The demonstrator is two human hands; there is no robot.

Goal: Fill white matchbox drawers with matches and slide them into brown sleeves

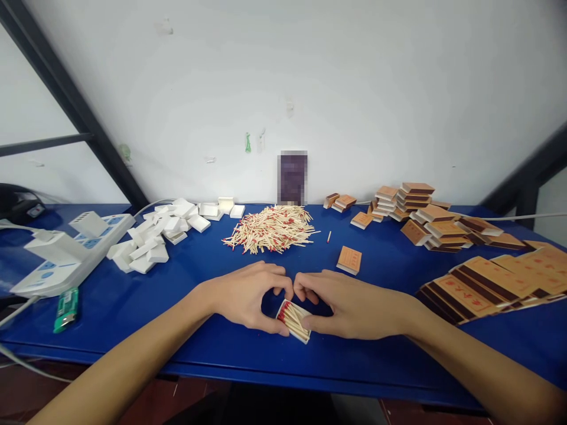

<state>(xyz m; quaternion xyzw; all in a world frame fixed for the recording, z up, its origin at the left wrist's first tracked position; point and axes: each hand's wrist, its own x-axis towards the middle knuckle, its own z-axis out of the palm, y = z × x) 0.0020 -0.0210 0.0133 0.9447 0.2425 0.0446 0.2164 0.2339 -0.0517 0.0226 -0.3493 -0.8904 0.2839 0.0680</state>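
Observation:
Near the table's front edge, a small white tray (302, 338) full of red-tipped matches lies between my hands. My left hand (254, 298) grips the tray's left end, thumb at its near side and fingers curled at the far side. At the tray's right end is my right hand (341, 304), its thumb on the matches and its fingers curled above. Beyond my hands rises a heap of loose matches (274, 229). A closed orange matchbox (349, 260) lies just past my right hand, and one single match (329, 236) is behind it.
White empty trays (155, 233) are piled at the left, beside a power strip (71, 260) and a green packet (66, 309). Orange matchboxes (443, 227) are stacked at the back right, with flat orange sleeves (491, 283) nearer. A dark blurred item (293, 177) stands against the wall.

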